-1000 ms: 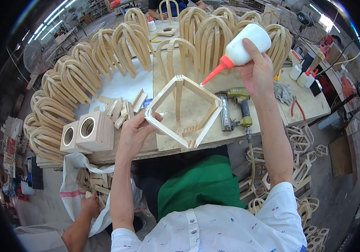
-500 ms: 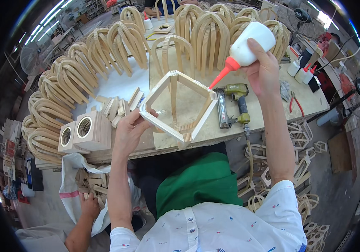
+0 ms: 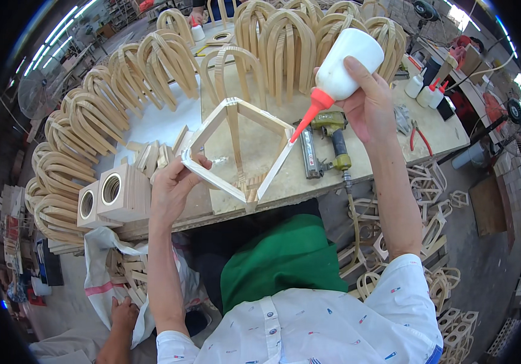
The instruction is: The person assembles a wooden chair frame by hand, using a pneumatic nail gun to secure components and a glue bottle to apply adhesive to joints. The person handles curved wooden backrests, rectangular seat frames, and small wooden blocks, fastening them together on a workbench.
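My left hand is closed on the left corner of a wooden frame, a five-sided ring of pale strips with curved legs joined below it. White glue shows along its upper edges. In my right hand is a white glue bottle, tilted nozzle-down. Its red nozzle points at the frame's right corner, the tip at or just above the wood. Below and right of that tip, a green nail gun lies on the workbench.
Several bundles of bent wooden arches line the bench's left and back. Blocks with round holes and wood offcuts lie at left. Red-handled pliers and glue bottles sit at right. A co-worker's hand is at a white sack.
The view has shifted slightly. The nozzle has slid a little down along the frame's right corner. The co-worker's hand at the sack has moved lower.
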`<state>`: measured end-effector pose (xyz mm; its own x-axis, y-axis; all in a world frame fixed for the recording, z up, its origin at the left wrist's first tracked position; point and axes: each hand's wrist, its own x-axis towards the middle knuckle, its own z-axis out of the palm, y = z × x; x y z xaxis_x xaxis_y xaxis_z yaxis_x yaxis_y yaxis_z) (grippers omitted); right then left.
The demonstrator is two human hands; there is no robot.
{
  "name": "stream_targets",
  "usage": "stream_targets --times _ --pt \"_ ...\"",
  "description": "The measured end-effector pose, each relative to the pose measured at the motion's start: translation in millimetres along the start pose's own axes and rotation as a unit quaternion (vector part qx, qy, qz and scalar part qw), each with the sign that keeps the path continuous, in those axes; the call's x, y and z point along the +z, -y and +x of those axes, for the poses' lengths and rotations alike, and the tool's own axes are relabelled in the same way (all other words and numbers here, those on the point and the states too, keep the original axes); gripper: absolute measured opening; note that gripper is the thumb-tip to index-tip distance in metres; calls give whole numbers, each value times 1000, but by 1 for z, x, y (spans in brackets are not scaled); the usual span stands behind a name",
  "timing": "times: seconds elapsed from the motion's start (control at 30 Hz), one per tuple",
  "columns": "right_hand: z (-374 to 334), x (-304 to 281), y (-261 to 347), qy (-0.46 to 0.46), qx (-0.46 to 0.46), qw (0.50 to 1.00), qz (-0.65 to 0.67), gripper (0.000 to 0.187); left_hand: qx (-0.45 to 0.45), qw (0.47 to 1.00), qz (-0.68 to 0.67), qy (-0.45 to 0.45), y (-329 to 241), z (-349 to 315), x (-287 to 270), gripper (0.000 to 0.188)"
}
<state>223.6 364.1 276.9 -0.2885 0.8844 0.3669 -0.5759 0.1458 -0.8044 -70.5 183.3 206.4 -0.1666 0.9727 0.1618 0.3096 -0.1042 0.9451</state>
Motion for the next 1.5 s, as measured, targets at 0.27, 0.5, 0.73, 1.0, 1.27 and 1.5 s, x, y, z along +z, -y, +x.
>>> stream_targets --times 0.27,0.5,0.73,1.0,1.27,1.5 --pt "2 -3 -3 7 -4 1000 3 44 11 1000 9 -22 -4 1 3 18" --pt "12 -4 -1 12 -38 999 -14 46 18 1000 -6 18 3 2 -1 22" --pt "14 -10 2 -16 -68 997 -19 44 13 1000 -5 -3 5 -1 -2 22" --pt "4 -5 9 -20 -20 993 116 36 -8 996 77 -46 -5 4 8 19" --pt "-22 21 17 60 -11 989 135 43 8 995 -7 -104 -6 -11 21 26" --pt "-31 29 9 48 -2 993 104 45 -5 997 18 -73 -13 -14 24 26"
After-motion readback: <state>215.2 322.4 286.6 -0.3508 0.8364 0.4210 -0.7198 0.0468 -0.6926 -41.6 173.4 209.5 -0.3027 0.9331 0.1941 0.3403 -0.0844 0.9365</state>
